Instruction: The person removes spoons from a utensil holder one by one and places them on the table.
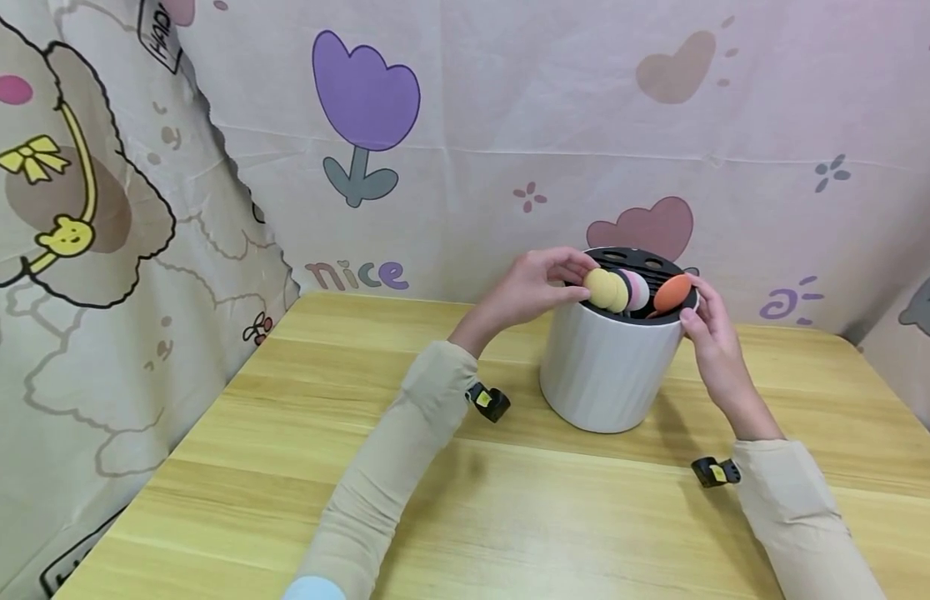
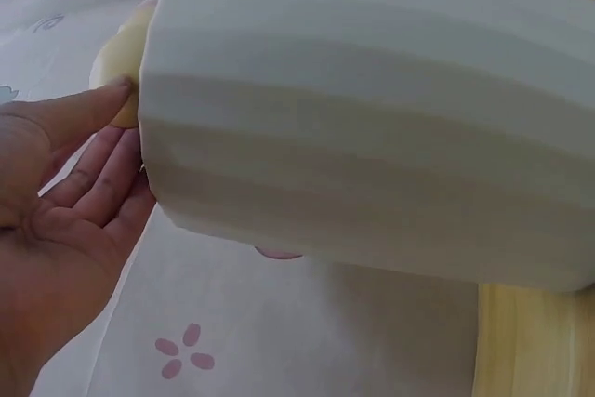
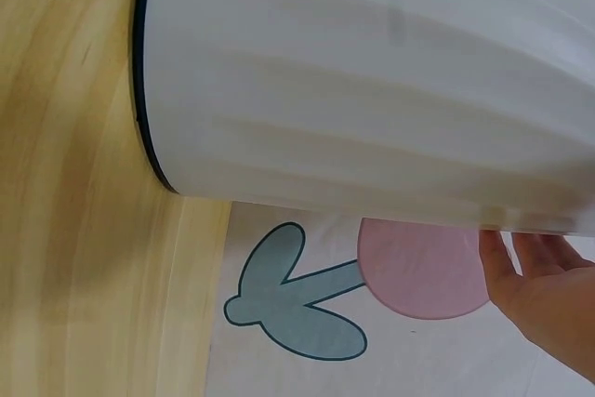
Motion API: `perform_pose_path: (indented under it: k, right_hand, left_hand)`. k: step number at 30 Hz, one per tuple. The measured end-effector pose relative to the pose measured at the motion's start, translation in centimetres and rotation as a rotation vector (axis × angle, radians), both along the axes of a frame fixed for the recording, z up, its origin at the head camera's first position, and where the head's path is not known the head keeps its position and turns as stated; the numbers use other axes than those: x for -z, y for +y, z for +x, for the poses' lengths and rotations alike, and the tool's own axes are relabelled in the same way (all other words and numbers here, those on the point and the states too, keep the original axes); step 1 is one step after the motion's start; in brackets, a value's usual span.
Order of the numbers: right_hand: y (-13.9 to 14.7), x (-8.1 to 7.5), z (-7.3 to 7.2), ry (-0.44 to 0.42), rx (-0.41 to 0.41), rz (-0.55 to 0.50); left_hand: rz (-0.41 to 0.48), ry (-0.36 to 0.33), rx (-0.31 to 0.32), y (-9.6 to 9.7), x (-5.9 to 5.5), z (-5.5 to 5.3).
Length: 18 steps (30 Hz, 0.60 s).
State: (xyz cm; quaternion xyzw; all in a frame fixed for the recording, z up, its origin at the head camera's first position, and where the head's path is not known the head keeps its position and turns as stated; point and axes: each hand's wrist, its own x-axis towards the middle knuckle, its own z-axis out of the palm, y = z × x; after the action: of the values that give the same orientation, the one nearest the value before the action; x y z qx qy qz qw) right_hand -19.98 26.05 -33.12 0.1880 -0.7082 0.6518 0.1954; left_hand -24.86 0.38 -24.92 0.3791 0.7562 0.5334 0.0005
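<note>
A white ribbed utensil holder [image 1: 612,367] with a black slotted top [image 1: 636,257] stands upright on the table. Rounded yellow heads [image 1: 604,289] overlap one another at its left side. Beside them show pink and white round pieces [image 1: 639,292], and an orange oval head [image 1: 672,293] leans at the right. My left hand [image 1: 536,283] pinches the yellow piece between thumb and fingers, right at the rim; the left wrist view shows the thumb [image 2: 102,104] on it. My right hand [image 1: 716,354] holds the holder's upper right edge, thumb in front, fingers farther back. Lower parts of the pieces are hidden inside.
The wooden table [image 1: 510,508] reaches back to a printed cloth [image 1: 465,208] close behind the holder. More patterned cloth [image 1: 82,333] hangs along the left edge. Black wrist cameras [image 1: 489,402] jut out from both sleeves.
</note>
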Motion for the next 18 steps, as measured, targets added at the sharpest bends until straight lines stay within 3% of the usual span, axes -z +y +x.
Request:
perform_pose_path:
  k: [9,14,18]
  right_hand:
    - [0.04,0.02,-0.03,0.007,0.007,0.003]
    - [0.04,0.06,0.02,0.009,0.003,-0.001]
    - [-0.01,0.03,-0.05,0.008,-0.001,-0.004]
  left_hand:
    - [0.128,-0.169,0.067,0.22,-0.17,-0.01]
    - [0.144,-0.203,0.104,0.23,-0.24,0.05]
    - [0.130,-0.191,0.125,0.34,-0.31,0.05]
